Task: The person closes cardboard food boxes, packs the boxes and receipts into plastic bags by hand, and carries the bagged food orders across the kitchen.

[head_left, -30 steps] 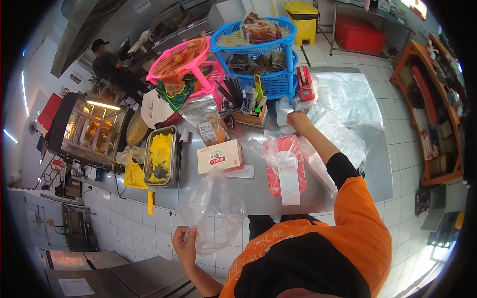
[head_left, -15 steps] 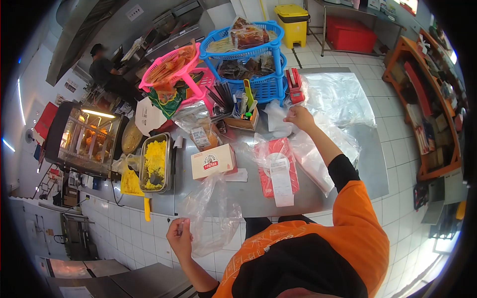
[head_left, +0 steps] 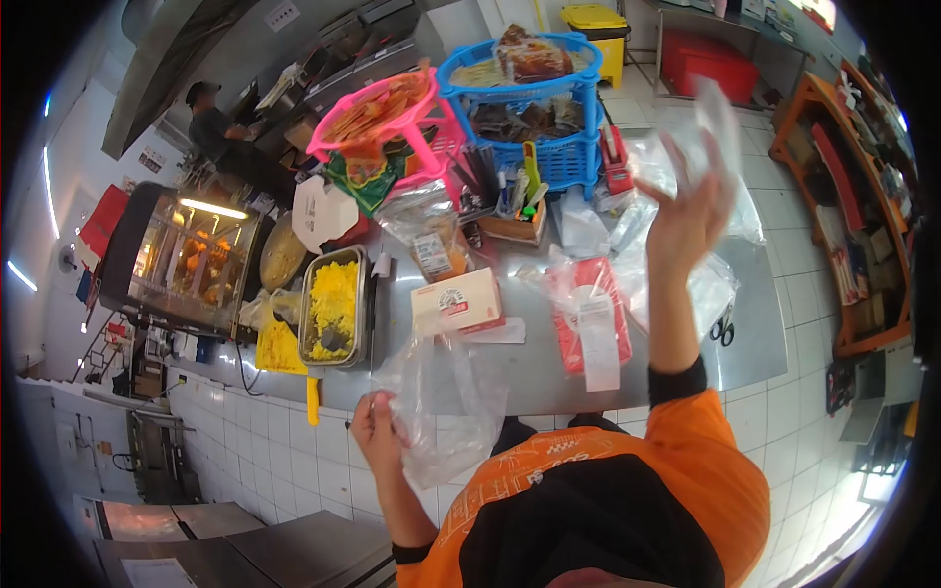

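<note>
Over the front edge of the steel table [head_left: 755,343], my left hand [head_left: 377,431] is closed on a clear plastic bag [head_left: 446,402], which hangs loosely to its right. My right hand [head_left: 681,216] is raised above a heap of clear plastic bags, with its fingers spread. A pale, blurred plastic shape [head_left: 714,122] overlaps its fingertips. Between the hands sit a cream printed food box [head_left: 456,300] and a red packet [head_left: 578,333] under clear plastic, with a white paper slip [head_left: 599,348] lying on it.
A metal tray of yellow food [head_left: 333,304] stands left, beside a lit glass display cabinet [head_left: 186,269]. Pink [head_left: 377,122] and blue baskets [head_left: 524,73] hold packets at the back. Black-handled scissors [head_left: 722,331] lie right; a red device [head_left: 615,162] stands behind. Another person [head_left: 230,142] works far left.
My right hand has lifted up and right, its curled fingers now spread. Bags at the right have shifted, and the scissors' handles now show. My left hand still holds its bag; the view has shifted.
</note>
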Demonstrator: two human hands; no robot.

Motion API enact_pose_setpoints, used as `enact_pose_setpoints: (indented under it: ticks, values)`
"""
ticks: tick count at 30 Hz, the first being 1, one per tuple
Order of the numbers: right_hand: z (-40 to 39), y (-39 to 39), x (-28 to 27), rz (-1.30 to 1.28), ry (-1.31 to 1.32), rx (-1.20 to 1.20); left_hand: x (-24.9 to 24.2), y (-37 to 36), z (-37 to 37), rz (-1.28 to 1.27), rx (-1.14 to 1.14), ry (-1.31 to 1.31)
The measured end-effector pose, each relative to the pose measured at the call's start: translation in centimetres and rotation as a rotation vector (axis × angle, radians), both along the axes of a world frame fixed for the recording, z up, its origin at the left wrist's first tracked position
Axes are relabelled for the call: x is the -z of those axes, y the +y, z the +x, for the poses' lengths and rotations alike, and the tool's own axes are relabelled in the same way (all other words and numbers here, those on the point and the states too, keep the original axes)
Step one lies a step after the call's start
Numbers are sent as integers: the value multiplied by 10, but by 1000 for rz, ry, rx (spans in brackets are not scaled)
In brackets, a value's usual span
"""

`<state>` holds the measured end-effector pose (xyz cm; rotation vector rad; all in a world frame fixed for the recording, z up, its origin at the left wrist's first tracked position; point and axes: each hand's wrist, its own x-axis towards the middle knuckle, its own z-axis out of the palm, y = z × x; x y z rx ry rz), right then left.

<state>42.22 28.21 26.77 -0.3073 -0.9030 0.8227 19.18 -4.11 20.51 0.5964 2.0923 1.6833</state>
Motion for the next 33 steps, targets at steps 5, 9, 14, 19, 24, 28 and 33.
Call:
enact_pose_setpoints:
  ticks: [5, 9, 14, 19, 24, 28, 33]
  values:
    - [-128, -160, 50, 376, -662, -831, -11, 16, -24, 464, -230, -11]
    - [-169, -159, 70, 522, -1558, -1338, -17, -28, -71, 241, -218, 59]
    - [-228, -69, 69, 471, -1317, -540, 37, -76, -115, 137, -176, 201]
    - [-253, -67, 186, 712, -2192, -339, 35, -89, -143, 173, 38, 188]
    - [-256, -77, 154, 327, -1923, -535, 31, -91, -158, 264, 400, -134]
    - [-243, -114, 80, 233, -1444, -470, 49, -87, -177, 352, 481, -165]
    - [-246, -205, 94, 232, -1020, -974, 63, -63, -197, 460, 392, -230]
